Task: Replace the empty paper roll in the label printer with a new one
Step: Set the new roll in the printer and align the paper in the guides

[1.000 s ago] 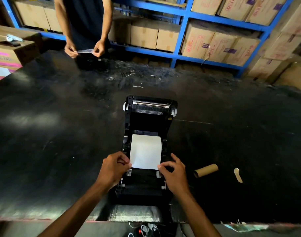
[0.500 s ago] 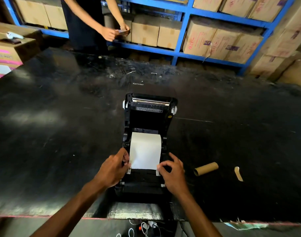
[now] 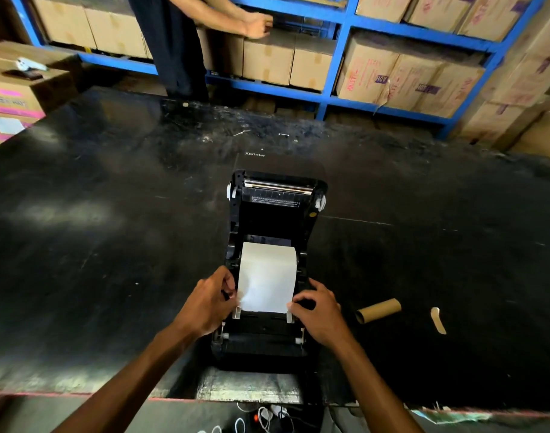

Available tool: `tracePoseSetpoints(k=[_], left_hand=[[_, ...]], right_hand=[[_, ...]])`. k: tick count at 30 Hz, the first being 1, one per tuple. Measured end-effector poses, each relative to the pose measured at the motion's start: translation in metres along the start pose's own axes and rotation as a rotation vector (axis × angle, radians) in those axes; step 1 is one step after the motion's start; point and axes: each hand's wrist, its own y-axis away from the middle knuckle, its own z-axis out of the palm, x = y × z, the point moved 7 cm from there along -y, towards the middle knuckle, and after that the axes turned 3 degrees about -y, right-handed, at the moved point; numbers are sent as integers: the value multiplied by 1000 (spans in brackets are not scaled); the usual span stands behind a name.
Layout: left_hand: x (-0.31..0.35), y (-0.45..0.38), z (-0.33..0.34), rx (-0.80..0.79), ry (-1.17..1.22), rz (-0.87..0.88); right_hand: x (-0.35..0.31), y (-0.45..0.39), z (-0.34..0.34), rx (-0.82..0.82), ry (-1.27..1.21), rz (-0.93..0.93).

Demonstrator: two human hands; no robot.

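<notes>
A black label printer [image 3: 267,342] stands near the table's front edge with its lid [image 3: 275,198] swung up and back. A white paper roll sits in its bay, and a white paper sheet [image 3: 267,276] runs from it toward me. My left hand [image 3: 209,303] pinches the sheet's front left corner by the left guide. My right hand [image 3: 319,312] presses fingertips on the sheet's front right corner at the right guide. The empty cardboard core [image 3: 378,310] lies on the table to the right of the printer.
The black table [image 3: 111,245] is scuffed, with a beige paper scrap [image 3: 438,320] right of the core. A person [image 3: 177,42] stands at the far edge, reaching into blue shelving [image 3: 336,57] full of cardboard boxes. Cables [image 3: 267,417] hang below the table's front edge.
My hands and the sheet's front edge shifted slightly away from me, over the guides. The person behind turned from the table toward the shelf on the right.
</notes>
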Motion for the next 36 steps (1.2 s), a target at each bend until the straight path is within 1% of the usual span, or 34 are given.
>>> tracePoseSetpoints(k=[5,10,14,19,21,25,27,30,36], left_hand=[[0,-3,1,-12,-11,1],[-2,-5,5,9,-69,-72],[-1,-6,4,23,-63,-97],[-2,-11,5,-7,-50,-130],[-3,-11,4,10,-31,-138],[-6,-10,1,54,-10,-149],[-7,-11,1,21,-15,-149],[-8,-14,3,-37,9,-155],[-5,-11,-1,47,2,-126]], right_hand=[[1,0,4,19,-102,5],[2,-1,6,16,-58,45],[0,-1,5,16,-33,47],[1,0,6,41,-132,52],[1,1,8,46,-128,52],[2,-3,11,-7,-105,90],[1,-3,9,-43,-154,83],[0,-2,7,-48,-220,77],[6,-7,7,-142,-159,125]])
